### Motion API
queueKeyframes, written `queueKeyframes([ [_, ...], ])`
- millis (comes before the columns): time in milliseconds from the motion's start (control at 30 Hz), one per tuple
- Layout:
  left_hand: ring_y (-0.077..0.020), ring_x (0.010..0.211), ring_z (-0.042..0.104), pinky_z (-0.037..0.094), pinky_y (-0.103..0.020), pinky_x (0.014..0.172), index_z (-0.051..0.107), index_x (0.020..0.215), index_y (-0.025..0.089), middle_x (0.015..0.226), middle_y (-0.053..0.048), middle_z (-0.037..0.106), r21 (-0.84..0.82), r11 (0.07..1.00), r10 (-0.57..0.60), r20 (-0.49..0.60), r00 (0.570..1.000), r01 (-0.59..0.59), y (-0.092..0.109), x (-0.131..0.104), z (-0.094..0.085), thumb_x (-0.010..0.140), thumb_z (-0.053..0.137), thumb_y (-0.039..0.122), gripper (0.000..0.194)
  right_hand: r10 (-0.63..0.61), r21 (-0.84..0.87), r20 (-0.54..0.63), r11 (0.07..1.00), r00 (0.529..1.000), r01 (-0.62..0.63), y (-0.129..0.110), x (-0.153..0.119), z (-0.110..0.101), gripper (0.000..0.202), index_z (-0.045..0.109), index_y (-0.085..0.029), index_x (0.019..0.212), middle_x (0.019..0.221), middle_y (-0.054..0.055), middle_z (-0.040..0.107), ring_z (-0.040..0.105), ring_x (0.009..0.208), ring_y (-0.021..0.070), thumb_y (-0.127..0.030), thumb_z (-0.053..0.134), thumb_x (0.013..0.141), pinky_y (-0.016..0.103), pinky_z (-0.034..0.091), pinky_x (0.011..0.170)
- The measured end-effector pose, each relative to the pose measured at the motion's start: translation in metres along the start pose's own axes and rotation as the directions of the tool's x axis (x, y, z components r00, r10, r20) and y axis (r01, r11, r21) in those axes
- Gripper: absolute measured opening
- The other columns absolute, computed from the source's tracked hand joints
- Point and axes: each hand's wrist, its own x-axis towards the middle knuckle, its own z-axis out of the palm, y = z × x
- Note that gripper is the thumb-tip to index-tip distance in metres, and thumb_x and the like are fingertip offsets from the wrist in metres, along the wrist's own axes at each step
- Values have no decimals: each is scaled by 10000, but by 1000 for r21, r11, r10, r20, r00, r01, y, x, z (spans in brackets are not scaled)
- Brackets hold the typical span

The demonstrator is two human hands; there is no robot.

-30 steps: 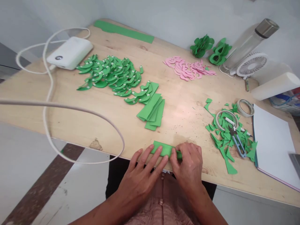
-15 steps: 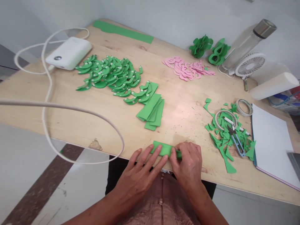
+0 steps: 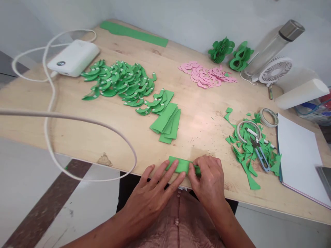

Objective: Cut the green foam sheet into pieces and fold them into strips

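A strip of green paper [image 3: 183, 166] lies at the table's front edge under both hands. My left hand [image 3: 154, 193] is spread, its fingertips resting on the left part of the strip. At the strip's right end, my right hand [image 3: 208, 177] has its fingers closed on the paper, which looks folded over there. Just beyond the hands is a small stack of green paper rectangles [image 3: 167, 120]. Behind that sits a heap of curved green paper cutouts [image 3: 124, 82] with small white pieces on them.
Pink paper cutouts [image 3: 204, 75] and two green paper shapes [image 3: 221, 50] are at the back. To the right, scissors-like snips [image 3: 261, 156] and a tape roll [image 3: 269, 117] lie by green scraps, near a white sheet [image 3: 301, 155]. A white cable [image 3: 113, 129] loops across the left.
The hands stay almost in place on the green paper strip. The whole view has shifted very slightly; nothing is let go.
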Motion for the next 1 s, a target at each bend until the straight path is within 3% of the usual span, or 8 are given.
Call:
queueKeyframes([
  [400,-266,1333,406,232,-456,1094,537,1316,292,1453,-62,470,-46,999,-27,-25,999,26,1,-1,0,898,529,330,420,-41,-2,-2,999,999,41,4,-2,1,203,472,-206,695,635,0,530,476,651,179,-173,493,894,329,325,684],
  [567,-272,1331,416,249,-461,1089,566,1287,267,1402,-66,529,-119,990,-85,-86,993,74,-1,-4,-1,905,511,292,386,-41,-20,-4,999,999,41,3,-1,1,209,484,-207,690,623,-2,516,465,643,178,-178,481,897,325,323,671],
  [800,-238,1339,409,236,-445,1105,552,1299,271,1405,-50,525,-113,991,-76,-75,994,67,-4,-8,1,892,534,261,407,-36,-32,7,999,999,36,3,0,0,217,487,-213,684,618,-2,518,462,641,178,-175,475,897,320,318,667],
  [1000,-242,1333,414,239,-450,1098,548,1303,268,1416,-50,513,-87,995,-61,-58,996,56,-5,-8,1,892,527,256,412,-15,3,100,1000,995,15,-2,2,-6,217,524,-204,727,665,8,566,501,676,185,-226,469,936,323,310,706],
])
